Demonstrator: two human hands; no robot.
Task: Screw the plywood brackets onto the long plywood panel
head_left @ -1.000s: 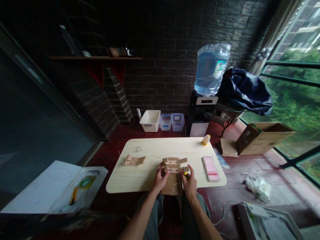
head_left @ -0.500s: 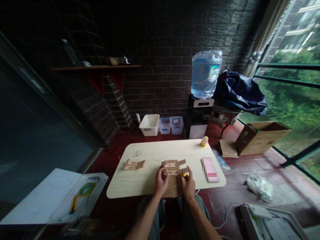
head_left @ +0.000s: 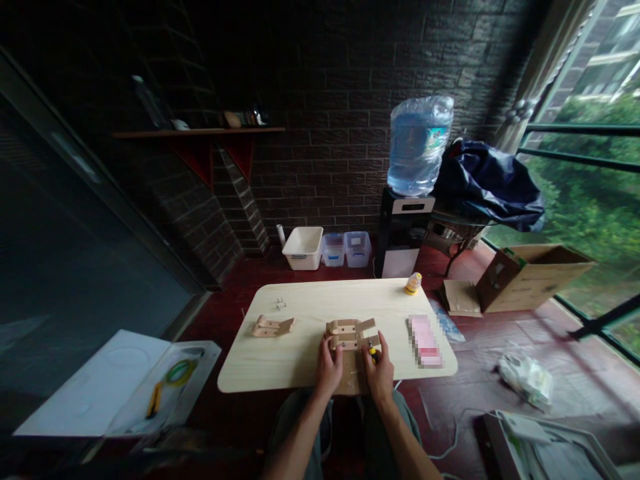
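Note:
My left hand (head_left: 329,365) is closed on the near left end of a light wooden assembly (head_left: 344,329) with bars and dark holes. My right hand (head_left: 381,368) is closed around a short screwdriver (head_left: 373,353) with a yellow and black handle, its fingers beside the right end of the same assembly. Under the assembly lies a brown board (head_left: 353,377) at the table's near edge; small pieces on it are too small to name. A similar wooden piece (head_left: 273,327) rests to the left, with several small screws (head_left: 280,304) standing behind it.
The pale table (head_left: 240,363) also holds a yellow-capped clear container (head_left: 413,284) and a blurred pink item (head_left: 425,340). Beyond it are plastic bins (head_left: 303,248) and a water dispenser (head_left: 404,230). An open white case (head_left: 193,393) lies left; a cardboard box (head_left: 530,280) stands right.
The whole view has shifted slightly, so the table appears a little further right. Both hands keep their hold at the wooden assembly, with little other visible movement.

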